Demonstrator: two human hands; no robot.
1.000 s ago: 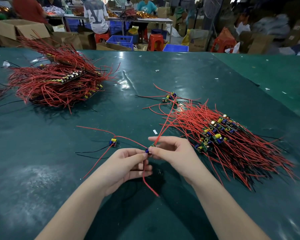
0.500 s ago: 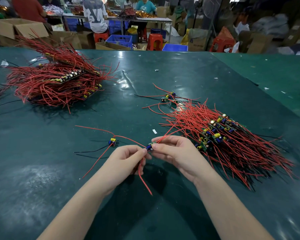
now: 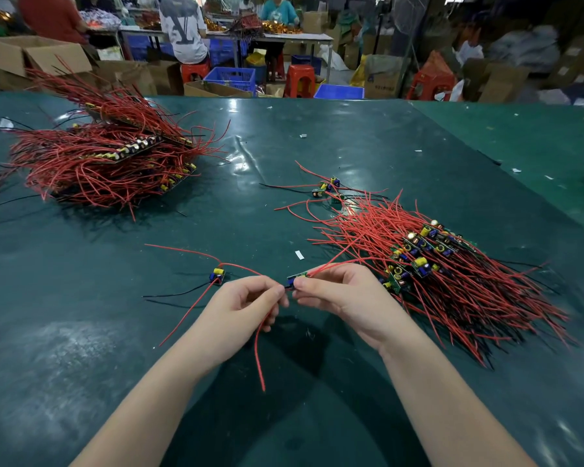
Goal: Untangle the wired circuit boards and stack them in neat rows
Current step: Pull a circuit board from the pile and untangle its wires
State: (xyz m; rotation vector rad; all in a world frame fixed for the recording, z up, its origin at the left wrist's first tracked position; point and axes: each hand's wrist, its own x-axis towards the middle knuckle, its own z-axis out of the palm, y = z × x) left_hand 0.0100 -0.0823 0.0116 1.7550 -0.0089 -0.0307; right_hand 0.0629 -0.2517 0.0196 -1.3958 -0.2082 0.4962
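My right hand point(image 3: 343, 298) pinches a small green circuit board point(image 3: 295, 278) by its near end, just above the table. My left hand point(image 3: 241, 306) pinches a red wire point(image 3: 258, 352) that hangs from that board and trails toward me. A single board point(image 3: 217, 275) with red and black wires lies on the green table point(image 3: 81, 332) left of my hands. To the right lies a row of stacked boards point(image 3: 418, 254) with red wires fanned out. A big tangled heap point(image 3: 105, 160) sits far left.
A few loose boards point(image 3: 327, 188) lie beyond the right stack. Small paper scraps point(image 3: 299, 254) dot the mat. Behind the table's far edge are cardboard boxes point(image 3: 31, 57), blue crates point(image 3: 231, 77), red stools point(image 3: 300, 79) and seated people point(image 3: 182, 28).
The red wire running from the board to the right stack has dropped lower and flatter. My left hand's fingers have curled further along the hanging wire, and my hands have barely shifted.
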